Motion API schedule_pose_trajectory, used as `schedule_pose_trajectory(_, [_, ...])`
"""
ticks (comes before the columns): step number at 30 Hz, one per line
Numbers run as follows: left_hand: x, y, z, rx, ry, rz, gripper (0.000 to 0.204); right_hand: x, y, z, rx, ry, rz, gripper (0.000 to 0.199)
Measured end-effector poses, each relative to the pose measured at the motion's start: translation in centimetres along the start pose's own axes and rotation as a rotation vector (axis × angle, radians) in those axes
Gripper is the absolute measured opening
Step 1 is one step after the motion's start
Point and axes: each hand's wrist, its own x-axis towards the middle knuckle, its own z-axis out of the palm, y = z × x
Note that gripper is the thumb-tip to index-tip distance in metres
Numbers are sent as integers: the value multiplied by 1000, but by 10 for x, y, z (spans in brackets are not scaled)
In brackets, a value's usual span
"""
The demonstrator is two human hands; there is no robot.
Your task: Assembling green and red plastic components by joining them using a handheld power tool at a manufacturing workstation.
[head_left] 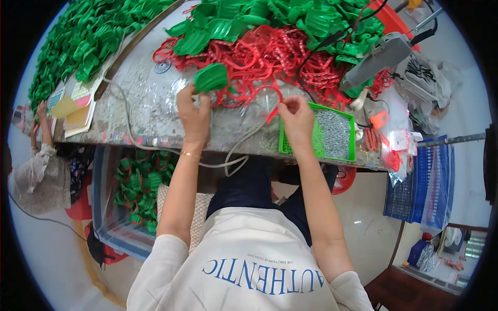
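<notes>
My left hand (194, 115) grips a green ribbed, curved plastic piece (211, 78) by its lower end, just above the worktable (161, 111). The fingers of my right hand (299, 119) pinch a curved red plastic strip (272, 111), which arches up and left toward the red heap. The two held parts are apart. Below my right hand stands a bright green basket (317, 150) with many small silvery metal pieces (334, 132). Beyond both hands lies a tangled pile of red strips (270, 54) with white marks, backed by more green pieces (228, 26).
A grey power tool or fixture (376, 59) with black cables juts in from the right. Red-handled scissors (371, 140) lie beside the basket. A pale cord (127, 114) crosses the table edge. Below left, a bin (111, 228) holds green-and-red parts. Another person's hand (42, 116) is at far left.
</notes>
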Motion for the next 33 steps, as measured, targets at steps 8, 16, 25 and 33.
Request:
schedule_pose_trajectory(8, [3,1,7,-372,98,-375,11,-13,-8,-2,268,-81,1,14])
schedule_pose_trajectory(16, [55,9,-2,-738,304,-448,21,-23,-33,-9,350,-112,56,14])
schedule_pose_trajectory(25, [-72,120,-25,-1129,-476,-1084,31,-62,-93,-49,-50,-229,-123,11])
schedule_pose_trajectory(33, [-92,152,-22,-1434,-642,-1326,51,-70,-76,-75,-96,-262,18,11])
